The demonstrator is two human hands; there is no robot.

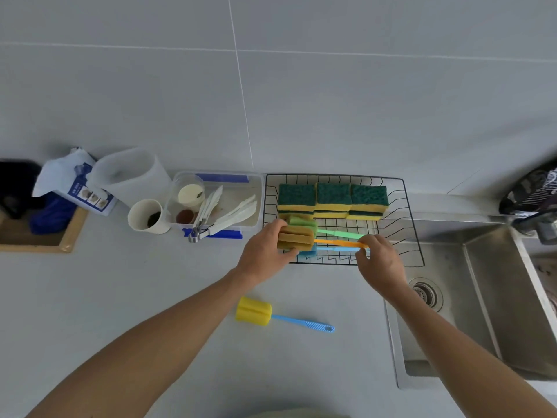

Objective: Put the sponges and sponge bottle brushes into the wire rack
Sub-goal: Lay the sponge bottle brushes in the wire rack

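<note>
The orange brush [304,238] was held over the front of the wire rack [416,236]: the left hand [265,251] gripped its tan sponge head and the right hand [379,257] pinched its orange handle. A green brush [340,233] and a blue brush [337,249] lay in the rack beneath it, behind them the stacked sponges [333,197]. A yellow brush [254,310] lay on the counter [150,282] nearer the person, beside the sink [482,297].

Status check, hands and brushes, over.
Left hand grips orange brush head, right hand pinches its handle, over wire rack. Yellow brush on counter. Nothing blocking.
</note>
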